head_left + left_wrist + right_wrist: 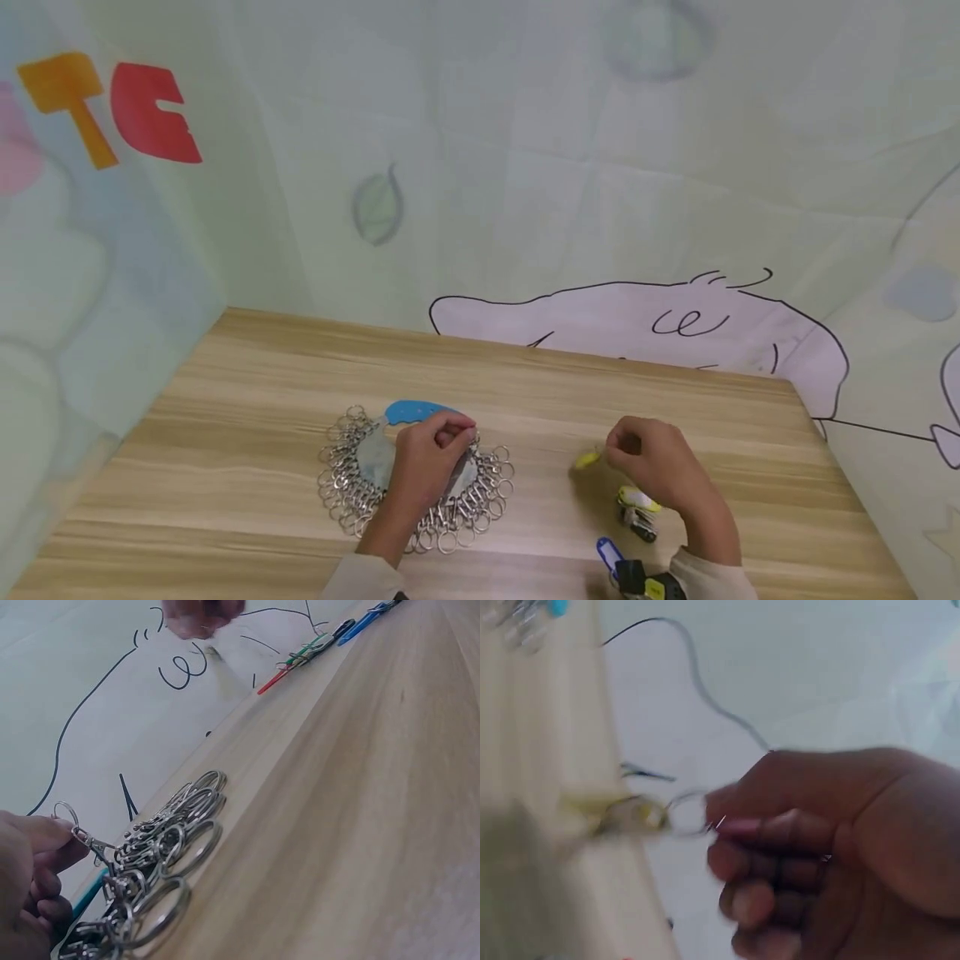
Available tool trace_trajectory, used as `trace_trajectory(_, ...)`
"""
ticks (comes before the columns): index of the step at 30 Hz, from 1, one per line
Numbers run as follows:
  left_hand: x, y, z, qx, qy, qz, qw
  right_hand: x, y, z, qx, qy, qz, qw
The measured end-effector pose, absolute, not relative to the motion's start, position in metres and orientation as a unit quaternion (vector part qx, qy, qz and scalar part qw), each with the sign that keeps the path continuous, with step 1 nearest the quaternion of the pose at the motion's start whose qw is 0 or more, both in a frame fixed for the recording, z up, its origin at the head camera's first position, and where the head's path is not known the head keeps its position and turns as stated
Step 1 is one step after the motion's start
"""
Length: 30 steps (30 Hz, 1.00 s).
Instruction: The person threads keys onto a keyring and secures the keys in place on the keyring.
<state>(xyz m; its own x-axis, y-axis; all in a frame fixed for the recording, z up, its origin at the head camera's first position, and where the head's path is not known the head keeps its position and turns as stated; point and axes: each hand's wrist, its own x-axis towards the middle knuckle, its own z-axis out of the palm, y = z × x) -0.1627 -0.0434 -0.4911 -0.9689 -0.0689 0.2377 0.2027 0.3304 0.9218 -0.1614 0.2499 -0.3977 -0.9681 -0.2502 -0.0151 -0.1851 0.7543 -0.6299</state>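
Observation:
My left hand (431,458) is over a pale round plate (375,457) with a blue handle (412,410). Metal swivel clasps with key rings (341,483) fringe the plate. In the left wrist view, thumb and finger pinch the ring of one clasp (90,841), lifted above the others. Off to the right, my right hand (660,458) is raised over the table and pinches a small split ring (688,814). A yellow key tag (587,459) dangles from that ring, blurred in the right wrist view.
Beneath my right hand lies a small pile of key tags (637,500), a yellow one on top. Nearer me is a blue key tag (609,554), beside the right wrist's black band (648,583). A printed cloth wall (525,208) stands behind the wooden table (247,400).

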Motion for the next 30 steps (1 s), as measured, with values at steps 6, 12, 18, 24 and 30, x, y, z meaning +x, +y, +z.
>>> trace_trajectory(6, -0.163, -0.043, -0.491, -0.042, -0.808, -0.577, 0.114, -0.166, 0.232, -0.386, -0.149, 0.887, -0.435, -0.033)
trace_trajectory(12, -0.163, -0.040, -0.493, -0.038, -0.807, -0.580, 0.106, -0.171, 0.216, -0.383, -0.171, 0.781, -0.600, -0.013)
trace_trajectory(18, -0.160, -0.039, -0.493, -0.035, -0.802, -0.587, 0.101, -0.177, 0.202, -0.393, -0.196, 0.704, -0.682, 0.023)
trace_trajectory(24, -0.160, -0.040, -0.493, -0.033, -0.810, -0.578, 0.096, -0.183, 0.188, -0.414, -0.154, 0.619, -0.767, 0.077)
trace_trajectory(30, -0.163, -0.043, -0.491, -0.049, -0.807, -0.578, 0.111, -0.188, 0.184, -0.423, -0.143, 0.582, -0.794, 0.102)
